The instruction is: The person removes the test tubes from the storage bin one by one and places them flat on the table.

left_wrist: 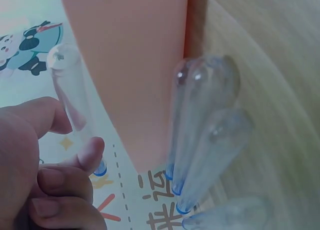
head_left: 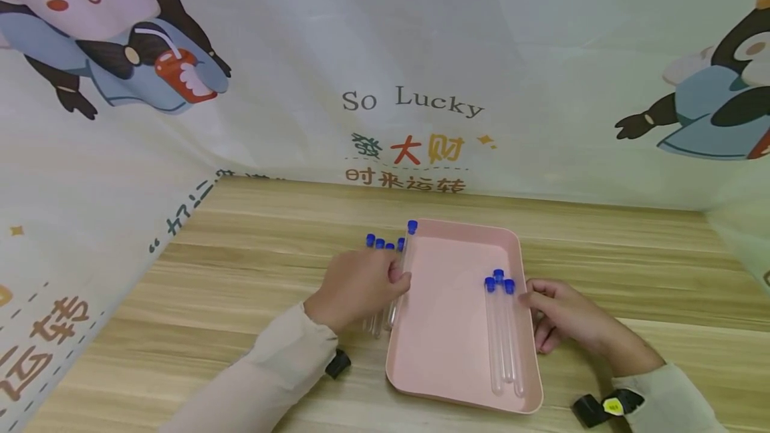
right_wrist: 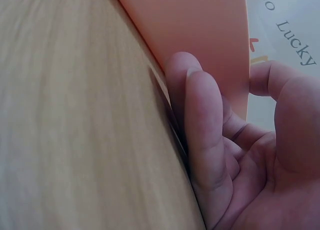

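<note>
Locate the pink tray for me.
In the head view, the pink tray lies on the wood-grain table just right of centre, between the left hand and the right hand.

Pale wood-grain table (head_left: 252, 252), pink tray (head_left: 445, 326) lying on it, four clear tubes (left_wrist: 212, 162) on the wood just beside the tray, between its nine and ten o'clock, blue caps (head_left: 380, 244) pointing toward twelve, rounded ends (left_wrist: 199, 79) toward six.

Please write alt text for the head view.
A left hand pinches a blue-capped tube at the left edge of a pink tray; the right hand holds its right side. Three capped tubes lie inside; other tubes lie outside, left.
</note>
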{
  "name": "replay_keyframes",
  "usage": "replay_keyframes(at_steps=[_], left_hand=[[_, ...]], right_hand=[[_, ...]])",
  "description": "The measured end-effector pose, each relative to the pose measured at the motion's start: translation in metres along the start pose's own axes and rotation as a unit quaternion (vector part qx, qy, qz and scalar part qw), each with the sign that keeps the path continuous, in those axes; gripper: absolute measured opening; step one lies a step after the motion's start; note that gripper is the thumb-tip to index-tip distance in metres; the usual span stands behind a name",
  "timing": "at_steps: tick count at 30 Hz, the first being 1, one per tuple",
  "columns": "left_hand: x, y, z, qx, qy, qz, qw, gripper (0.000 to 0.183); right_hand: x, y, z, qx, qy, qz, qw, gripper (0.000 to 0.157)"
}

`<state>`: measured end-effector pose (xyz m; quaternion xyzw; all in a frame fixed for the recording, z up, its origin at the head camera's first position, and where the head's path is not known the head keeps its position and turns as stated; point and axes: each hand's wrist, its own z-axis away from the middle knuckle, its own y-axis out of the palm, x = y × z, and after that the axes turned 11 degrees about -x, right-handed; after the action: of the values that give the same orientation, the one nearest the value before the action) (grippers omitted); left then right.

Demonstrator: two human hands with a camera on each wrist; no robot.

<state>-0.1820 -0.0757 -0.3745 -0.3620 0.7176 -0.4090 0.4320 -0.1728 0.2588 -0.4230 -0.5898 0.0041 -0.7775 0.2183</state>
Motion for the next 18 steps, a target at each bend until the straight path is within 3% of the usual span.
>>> replay_keyframes(at_steps=[18], left_hand=[[0.024,-0.010,0.003,0.000,-0.015,-0.016,0.9998,0.031]], right_hand=[[0.001,0.001,0.000,-0.001,0.002,0.002,1.000,0.030]])
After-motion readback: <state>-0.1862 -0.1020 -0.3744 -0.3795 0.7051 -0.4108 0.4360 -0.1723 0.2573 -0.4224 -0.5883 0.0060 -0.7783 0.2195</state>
